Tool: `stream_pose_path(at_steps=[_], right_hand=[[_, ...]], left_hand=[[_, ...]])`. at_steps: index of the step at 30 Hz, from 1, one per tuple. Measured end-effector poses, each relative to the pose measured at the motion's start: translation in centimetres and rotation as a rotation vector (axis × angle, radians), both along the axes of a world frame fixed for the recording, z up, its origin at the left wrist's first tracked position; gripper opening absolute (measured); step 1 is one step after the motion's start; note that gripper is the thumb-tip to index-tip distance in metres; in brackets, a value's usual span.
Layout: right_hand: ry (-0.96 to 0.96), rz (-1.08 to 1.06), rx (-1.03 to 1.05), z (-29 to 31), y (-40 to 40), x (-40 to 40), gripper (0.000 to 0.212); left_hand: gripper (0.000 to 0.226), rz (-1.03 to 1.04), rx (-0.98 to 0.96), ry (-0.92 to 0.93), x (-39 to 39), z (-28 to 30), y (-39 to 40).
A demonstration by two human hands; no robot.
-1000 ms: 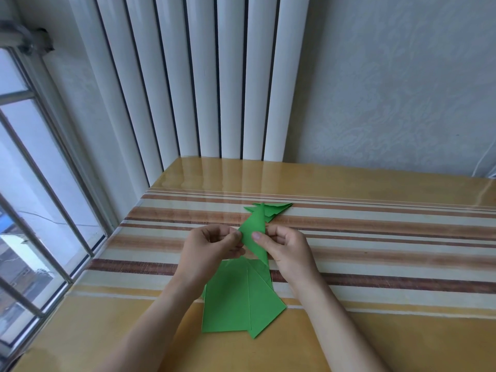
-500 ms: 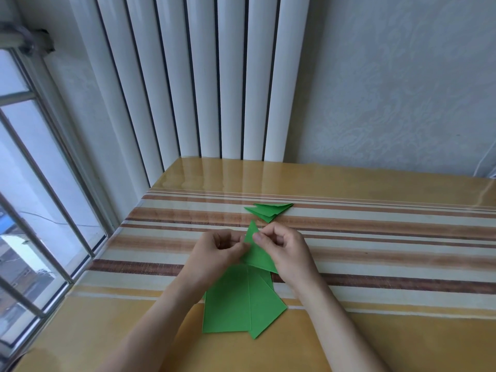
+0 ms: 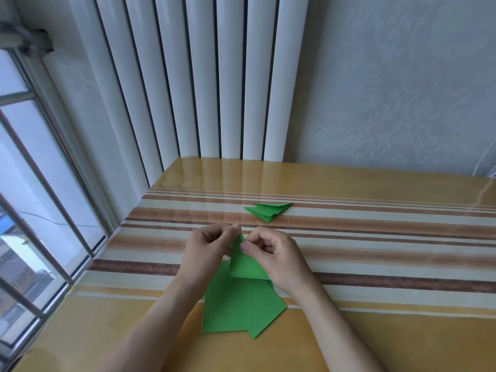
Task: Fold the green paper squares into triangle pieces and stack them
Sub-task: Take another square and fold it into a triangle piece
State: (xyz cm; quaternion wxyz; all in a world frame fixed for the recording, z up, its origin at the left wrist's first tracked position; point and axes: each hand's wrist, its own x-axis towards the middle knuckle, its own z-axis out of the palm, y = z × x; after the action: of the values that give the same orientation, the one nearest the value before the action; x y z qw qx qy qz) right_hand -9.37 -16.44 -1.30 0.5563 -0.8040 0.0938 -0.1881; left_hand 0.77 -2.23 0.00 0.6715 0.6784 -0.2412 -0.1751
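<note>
Striped table (image 3: 375, 237): hands (image 3: 241, 248) lowered folded triangle (image 3: 245, 264), now flatter.

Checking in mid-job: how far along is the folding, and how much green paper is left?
Done: a small stack of folded triangles lies on the far stripes of the table. In hand: the left hand and right hand pinch one triangle piece. Left: several unfolded green squares lie overlapped beneath the hands; exact count unclear.

paper (image 3: 228, 304) green | table (image 3: 375, 264) yellow, brown-cream stripes | radiator (image 3: 209, 76) white
</note>
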Motion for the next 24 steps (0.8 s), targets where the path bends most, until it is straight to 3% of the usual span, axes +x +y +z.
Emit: stream_pose_path(at_steps=[14, 24], right_hand=[[0.034, -0.036, 0.001, 0.15, -0.08, -0.11, 0.019], [0.062, -0.024, 0.016, 0.19, -0.24, -0.11, 0.018]], left_hand=[[0.023, -0.104, 0.022, 0.046, -0.05, 0.20, 0.22], [0.021, 0.172, -0.099, 0.094, 0.66, 0.59, 0.33]])
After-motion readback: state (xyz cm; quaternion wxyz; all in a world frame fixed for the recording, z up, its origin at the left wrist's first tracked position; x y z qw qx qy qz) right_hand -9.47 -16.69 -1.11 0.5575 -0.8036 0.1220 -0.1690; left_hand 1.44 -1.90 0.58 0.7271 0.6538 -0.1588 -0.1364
